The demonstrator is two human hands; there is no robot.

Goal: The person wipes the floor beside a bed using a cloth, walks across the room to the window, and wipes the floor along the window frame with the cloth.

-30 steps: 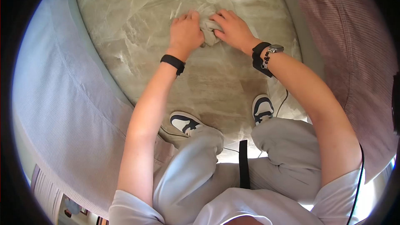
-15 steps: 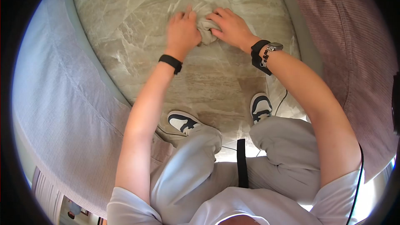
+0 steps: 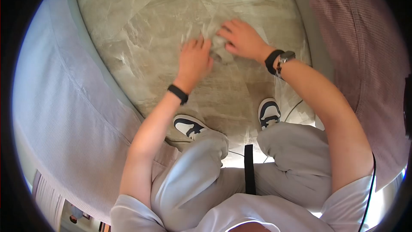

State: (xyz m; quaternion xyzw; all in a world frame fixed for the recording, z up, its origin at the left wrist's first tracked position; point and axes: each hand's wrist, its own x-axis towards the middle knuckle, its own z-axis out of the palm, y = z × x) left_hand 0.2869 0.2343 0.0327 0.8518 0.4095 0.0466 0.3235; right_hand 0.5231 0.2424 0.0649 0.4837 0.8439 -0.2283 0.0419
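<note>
A crumpled grey-beige cloth point(image 3: 219, 48) lies on the marbled stone floor point(image 3: 141, 21), bunched between both hands. My left hand point(image 3: 194, 62) presses on the cloth's left side, fingers spread, with a black band on that wrist. My right hand point(image 3: 242, 39) rests on its right side, gripping the bunched fabric; this wrist carries a black band and a watch. Part of the cloth is hidden under the fingers.
I squat over the floor; my two black-and-white shoes point(image 3: 191, 126) point(image 3: 269, 112) stand close below the hands. A pale fabric-covered piece of furniture point(image 3: 56, 99) runs along the left, a pinkish one point(image 3: 365, 47) along the right. A thin cable point(image 3: 292, 109) lies by the right shoe.
Both hands and the cloth have slid toward me and a little to the right across the floor. The cloth looks flatter and more covered by the fingers than before.
</note>
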